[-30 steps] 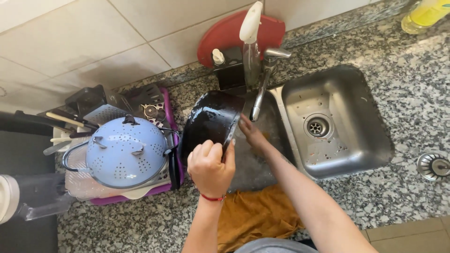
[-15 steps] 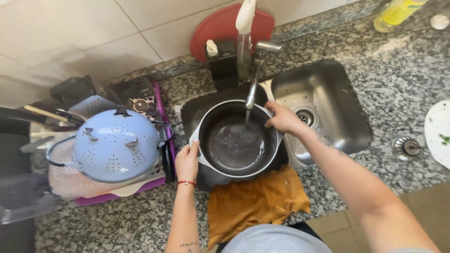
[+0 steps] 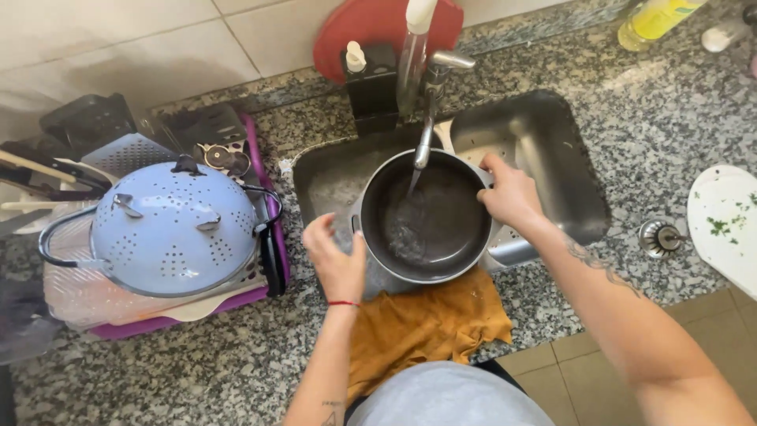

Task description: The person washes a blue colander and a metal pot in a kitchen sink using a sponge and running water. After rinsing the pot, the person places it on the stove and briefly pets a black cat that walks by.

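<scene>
A dark round pot sits level over the left basin of a steel double sink, under the faucet. Water runs from the spout into the pot and pools at its bottom. My right hand grips the pot's right rim. My left hand is at the pot's left rim, fingers partly spread, touching or just off its edge. A red string bracelet circles my left wrist.
A pale blue colander lies upside down on a purple dish rack at the left. An orange cloth hangs over the counter's front edge. Behind the faucet stand a black soap dispenser and a red board. A white cutting board lies at the right.
The pot has gone from tilted on edge to level under the faucet. My right hand has shifted along to the right rim, and my left hand has loosened at the left rim.
</scene>
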